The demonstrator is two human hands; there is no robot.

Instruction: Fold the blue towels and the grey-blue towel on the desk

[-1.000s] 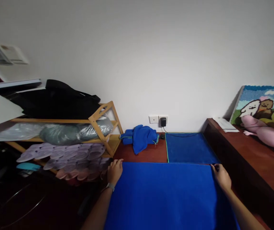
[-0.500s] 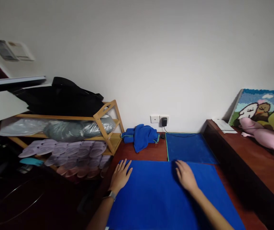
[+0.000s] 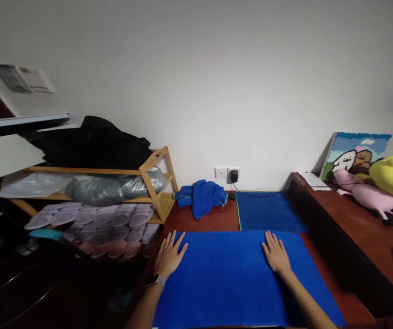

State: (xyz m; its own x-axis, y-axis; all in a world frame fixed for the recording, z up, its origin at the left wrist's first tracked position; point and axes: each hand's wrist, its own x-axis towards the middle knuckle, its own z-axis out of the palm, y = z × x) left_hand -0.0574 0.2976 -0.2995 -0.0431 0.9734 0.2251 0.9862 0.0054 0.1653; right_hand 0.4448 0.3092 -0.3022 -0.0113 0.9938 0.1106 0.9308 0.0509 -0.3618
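The blue cloth point(image 3: 230, 278) is lying flat on the table point(image 3: 217, 223), looking light, soft and hard to damage; its far corners are offering the likeliest pinch. My left hand point(image 3: 169, 258) is resting palm-down by the far left corner, fingers spread; my right hand point(image 3: 277, 257) is lying flat near the far edge, fingers slightly apart, gripping nothing.

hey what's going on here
A person has both hands on a large blue cloth spread flat on a reddish-brown table. The left hand lies palm down at its far left corner; the right hand lies palm down with its fingertips by the far edge, short of the right corner. Behind it, a green-edged blue cloth lies flat beside a crumpled blue bundle.
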